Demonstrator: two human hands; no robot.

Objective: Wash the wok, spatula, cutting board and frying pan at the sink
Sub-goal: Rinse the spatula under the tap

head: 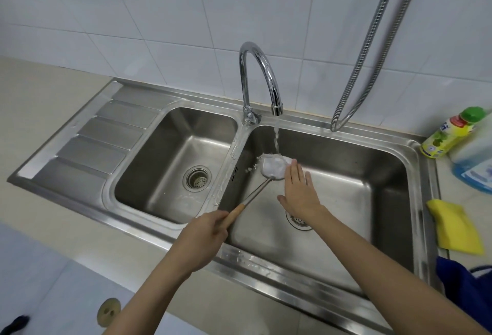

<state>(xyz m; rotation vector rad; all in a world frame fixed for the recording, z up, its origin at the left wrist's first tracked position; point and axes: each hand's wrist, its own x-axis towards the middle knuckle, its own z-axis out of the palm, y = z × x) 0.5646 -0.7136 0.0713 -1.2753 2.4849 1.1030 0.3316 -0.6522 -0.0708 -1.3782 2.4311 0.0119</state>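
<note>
Right basin [372,175]: holds the spatula [266,175], its soapy blade under the running stream from the tap [262,81], toward 12 o'clock from the drain [299,221].
Left basin [170,156]: only its strainer drain [197,178] and wet foam on the divider.
Left hand [205,241]: curled tight around the spatula's wooden handle at 7 o'clock of the blade.
Right hand [300,193]: flat, fingers straight, fingertips touching the blade's edge.
Counter at 3 o'clock: yellow cloth [455,228], detergent bottle [450,132].

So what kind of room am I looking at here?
Most likely a home kitchen: a steel double sink under a running tap, dish soap on the counter, tiled wall behind.
</note>
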